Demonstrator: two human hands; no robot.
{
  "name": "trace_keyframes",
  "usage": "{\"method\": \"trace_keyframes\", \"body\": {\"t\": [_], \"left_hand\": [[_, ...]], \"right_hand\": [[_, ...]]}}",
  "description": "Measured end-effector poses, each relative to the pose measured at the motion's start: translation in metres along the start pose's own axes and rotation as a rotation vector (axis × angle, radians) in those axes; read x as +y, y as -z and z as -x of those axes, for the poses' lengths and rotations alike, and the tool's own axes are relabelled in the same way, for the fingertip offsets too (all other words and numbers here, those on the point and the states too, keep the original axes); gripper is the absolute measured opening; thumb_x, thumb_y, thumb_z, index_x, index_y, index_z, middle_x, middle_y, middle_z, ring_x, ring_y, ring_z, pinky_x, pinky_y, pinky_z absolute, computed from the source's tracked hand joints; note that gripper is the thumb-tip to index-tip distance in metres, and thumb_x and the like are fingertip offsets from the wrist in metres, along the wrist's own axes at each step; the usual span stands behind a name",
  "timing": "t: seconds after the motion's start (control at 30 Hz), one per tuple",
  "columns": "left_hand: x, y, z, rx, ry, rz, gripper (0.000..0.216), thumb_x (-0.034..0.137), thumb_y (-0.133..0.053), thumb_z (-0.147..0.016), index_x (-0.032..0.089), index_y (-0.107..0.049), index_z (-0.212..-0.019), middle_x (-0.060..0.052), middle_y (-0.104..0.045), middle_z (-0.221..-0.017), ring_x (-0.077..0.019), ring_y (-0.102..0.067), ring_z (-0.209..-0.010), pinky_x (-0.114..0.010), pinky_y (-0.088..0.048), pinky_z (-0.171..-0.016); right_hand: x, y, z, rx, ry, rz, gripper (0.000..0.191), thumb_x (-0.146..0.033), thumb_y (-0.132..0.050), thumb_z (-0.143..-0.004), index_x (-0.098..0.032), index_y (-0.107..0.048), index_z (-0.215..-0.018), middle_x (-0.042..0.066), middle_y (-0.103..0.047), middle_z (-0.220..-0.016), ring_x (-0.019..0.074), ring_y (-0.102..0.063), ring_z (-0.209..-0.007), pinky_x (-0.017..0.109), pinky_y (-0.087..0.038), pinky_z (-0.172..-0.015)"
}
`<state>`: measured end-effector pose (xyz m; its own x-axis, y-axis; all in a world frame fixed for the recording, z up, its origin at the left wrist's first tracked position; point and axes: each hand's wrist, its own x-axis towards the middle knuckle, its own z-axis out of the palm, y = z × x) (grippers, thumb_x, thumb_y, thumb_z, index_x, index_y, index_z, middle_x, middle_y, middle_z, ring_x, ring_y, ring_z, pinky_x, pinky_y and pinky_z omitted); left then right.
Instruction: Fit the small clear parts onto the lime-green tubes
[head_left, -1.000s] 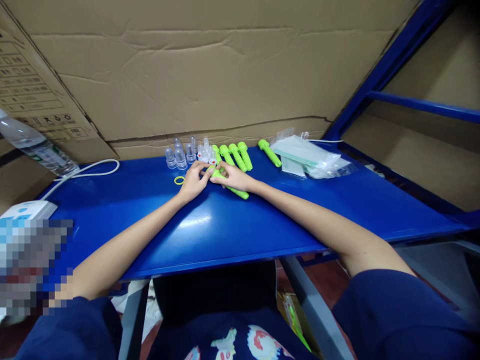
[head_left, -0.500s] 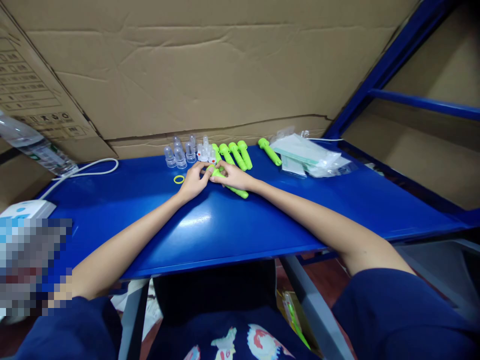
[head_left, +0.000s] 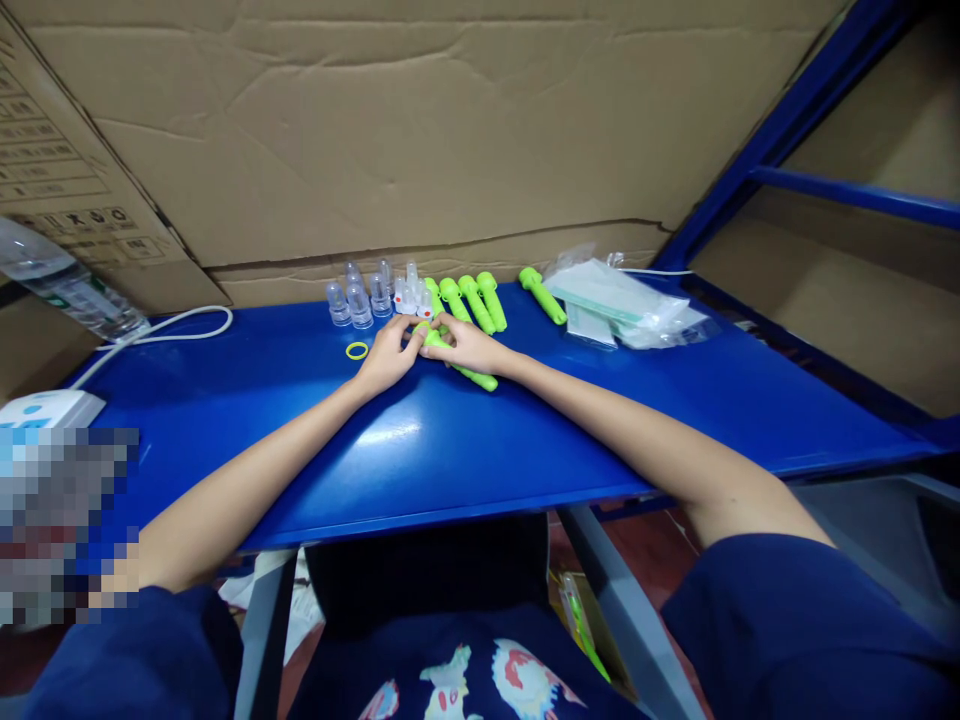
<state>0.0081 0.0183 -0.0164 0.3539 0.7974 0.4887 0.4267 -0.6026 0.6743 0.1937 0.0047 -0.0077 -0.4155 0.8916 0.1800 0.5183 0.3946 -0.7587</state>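
The left hand (head_left: 386,358) and the right hand (head_left: 471,350) meet at the middle of the glossy blue counter (head_left: 420,440), both curled and pinching with their fingertips on one end of a lime-green plastic handle-shaped piece (head_left: 463,366) that lies flat, its free end pointing toward 4 o'clock; the forearms rest on the surface, which seems to steady the fine fingertip work. Whether something small is also held between the fingers cannot be told. Just at 9 o'clock of the left hand a small yellow rubber ring (head_left: 357,350) lies alone, close enough to be picked up without reaching. At 12 o'clock of the hands, a row of lime-green plastic handles (head_left: 472,300) lies side by side, touching or nearly so, apparently sorted as a batch, and one more green handle (head_left: 541,295) lies apart at 1 o'clock. Left of the row stands a cluster of small clear plastic caps (head_left: 360,300), upright and grouped near the back edge. At 2 o'clock sits a pile of clear plastic bags with pale green inserts (head_left: 622,305). A white cable (head_left: 172,335) curves along the far left toward a white device (head_left: 45,408), with a clear water bottle (head_left: 67,285) at 10 o'clock. Creased brown cardboard sheets (head_left: 420,130) wall off the back, and a blue metal frame (head_left: 795,110) rises at the right.
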Motion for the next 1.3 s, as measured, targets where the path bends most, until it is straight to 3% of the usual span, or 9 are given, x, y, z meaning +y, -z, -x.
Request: {"method": "trace_keyframes", "body": {"t": [0.13,0.23,0.57,0.83,1.07,1.3], "left_hand": [[-0.0034,0.0028,-0.0023,-0.024,0.060,0.116,0.021,0.031,-0.064,-0.091,0.014,-0.072,-0.101,-0.009,-0.075,-0.103,-0.0152,-0.067,-0.078,-0.026,-0.051,-0.075],[-0.0043,0.0048,-0.0031,-0.033,0.100,0.243,0.027,0.040,-0.071,-0.087,0.013,-0.074,-0.094,-0.009,-0.077,-0.092,-0.0171,-0.069,-0.080,-0.028,-0.053,-0.078],[-0.0025,0.0027,-0.0012,0.090,0.123,0.331,0.047,0.058,-0.080,-0.072,0.015,-0.076,-0.090,-0.010,-0.079,-0.091,-0.0194,-0.070,-0.079,-0.035,-0.057,-0.082],[-0.0070,0.0007,-0.0031,0.099,0.167,0.454,0.044,0.049,-0.085,-0.069,0.013,-0.071,-0.092,-0.007,-0.074,-0.083,-0.0155,-0.067,-0.074,-0.030,-0.054,-0.073],[0.0002,0.0016,-0.0037,0.211,0.175,0.459,0.036,0.032,-0.088,-0.067,0.018,-0.060,-0.085,0.002,-0.066,-0.070,-0.0099,-0.062,-0.065,-0.024,-0.051,-0.067],[-0.0004,0.0039,-0.0043,0.169,0.143,0.392,0.040,0.041,-0.088,-0.067,0.019,-0.058,-0.082,0.002,-0.063,-0.068,-0.0105,-0.060,-0.064,-0.024,-0.048,-0.063]], "right_hand": [[-0.0006,0.0001,0.0008,0.001,-0.014,-0.009,0.035,-0.039,-0.067,-0.088,-0.017,-0.048,-0.108,-0.008,-0.055,-0.057,0.0128,-0.058,-0.053,0.024,-0.041,-0.054],[-0.0010,0.0004,0.0017,-0.006,-0.020,-0.022,0.036,-0.039,-0.067,-0.088,-0.017,-0.048,-0.108,-0.008,-0.056,-0.057,0.0127,-0.057,-0.052,0.024,-0.041,-0.054],[-0.0017,0.0009,0.0026,0.002,0.017,-0.036,0.039,-0.043,-0.067,-0.087,-0.017,-0.050,-0.111,-0.007,-0.059,-0.057,0.0137,-0.059,-0.053,0.026,-0.045,-0.059],[-0.0020,0.0014,0.0024,-0.006,0.042,-0.074,0.045,-0.042,-0.067,-0.087,-0.015,-0.051,-0.119,-0.006,-0.060,-0.061,0.0144,-0.062,-0.056,0.026,-0.047,-0.060],[-0.0033,0.0005,0.0018,-0.007,0.046,-0.070,0.051,-0.042,-0.065,-0.090,-0.012,-0.054,-0.129,-0.005,-0.060,-0.060,0.0137,-0.061,-0.055,0.025,-0.046,-0.058],[-0.0021,0.0019,0.0002,-0.051,0.045,-0.013,0.062,-0.039,-0.063,-0.092,-0.010,-0.049,-0.145,-0.007,-0.057,-0.053,0.0137,-0.058,-0.049,0.025,-0.045,-0.054]]}}
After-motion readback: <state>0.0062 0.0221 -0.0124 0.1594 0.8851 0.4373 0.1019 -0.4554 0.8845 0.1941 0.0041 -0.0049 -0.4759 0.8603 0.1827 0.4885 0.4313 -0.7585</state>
